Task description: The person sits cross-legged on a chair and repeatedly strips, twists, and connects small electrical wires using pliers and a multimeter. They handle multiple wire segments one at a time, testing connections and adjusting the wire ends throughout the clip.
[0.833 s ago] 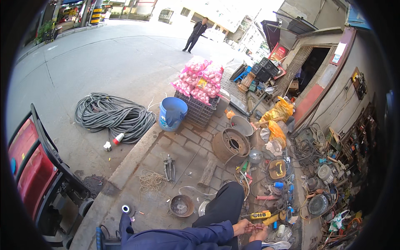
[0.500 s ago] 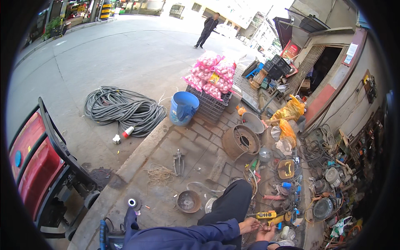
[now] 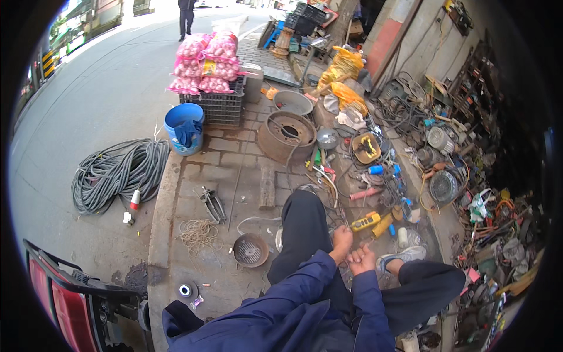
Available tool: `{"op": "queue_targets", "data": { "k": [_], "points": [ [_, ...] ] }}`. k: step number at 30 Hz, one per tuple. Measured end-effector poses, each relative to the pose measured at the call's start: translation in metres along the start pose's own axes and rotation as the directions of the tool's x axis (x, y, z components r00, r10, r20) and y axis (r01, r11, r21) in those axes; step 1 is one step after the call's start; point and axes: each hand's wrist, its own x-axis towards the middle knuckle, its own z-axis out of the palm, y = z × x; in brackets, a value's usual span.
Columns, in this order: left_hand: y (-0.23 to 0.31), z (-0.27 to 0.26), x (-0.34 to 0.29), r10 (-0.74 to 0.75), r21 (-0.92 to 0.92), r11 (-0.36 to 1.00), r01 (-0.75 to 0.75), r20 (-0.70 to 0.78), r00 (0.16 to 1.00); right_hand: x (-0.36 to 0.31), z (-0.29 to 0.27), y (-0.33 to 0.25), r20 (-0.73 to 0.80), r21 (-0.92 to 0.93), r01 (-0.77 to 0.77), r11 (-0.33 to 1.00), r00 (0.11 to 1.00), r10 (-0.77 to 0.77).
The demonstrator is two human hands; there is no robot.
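1. The person's left hand (image 3: 341,239) is in front of the body, right of the left knee (image 3: 302,206); its grip is curled inward, but how tightly, and on what, one cannot tell.
2. The right hand (image 3: 362,259) is just beside it, slightly nearer the body; its grip is bent inward too, and anything pinched there is too small to make out.
3. A yellow button control (image 3: 366,221) lies slanted on the ground (image 3: 240,281) just beyond the hands, closest to the left hand.
4. A yellow cylinder (image 3: 382,225) lies just right of that control, with a white cylinder (image 3: 403,237) farther right.
5. Left of the knee are a rusty round pan (image 3: 252,252), tangled twine (image 3: 198,236) and a legged metal tool (image 3: 211,204).
6. Farther out are a rusted wheel rim (image 3: 281,151), a blue bucket (image 3: 186,145), and a black crate (image 3: 223,110) carrying pink net bags (image 3: 205,66).
7. Coiled dark cable (image 3: 120,176) lies on the road (image 3: 105,100) at left.
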Motion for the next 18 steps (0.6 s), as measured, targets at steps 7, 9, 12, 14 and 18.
{"op": "queue_targets", "data": {
  "k": [7,9,12,14,18],
  "points": [
    [0.012,0.000,0.052,0.224,0.269,0.944,-0.190,-0.102,0.969,-0.123,0.044,-0.023,0.039,-0.128,0.082,0.988,0.996,-0.078],
    [0.023,-0.004,0.066,0.273,0.288,0.932,-0.220,-0.159,0.949,-0.154,0.059,-0.034,-0.009,-0.103,0.091,0.991,0.996,-0.092],
    [0.038,-0.015,0.090,0.259,0.277,0.942,-0.189,-0.243,0.935,-0.191,0.079,-0.042,-0.039,-0.171,0.149,0.974,0.987,-0.158],
    [0.042,-0.019,0.103,0.218,0.217,0.963,-0.160,-0.283,0.934,-0.203,0.088,-0.048,-0.028,-0.182,0.197,0.963,0.978,-0.205],
    [0.053,-0.024,0.119,0.160,-0.062,0.979,-0.193,-0.350,0.923,-0.203,0.083,-0.057,0.015,-0.127,0.231,0.965,0.973,-0.231]
  ]
}}
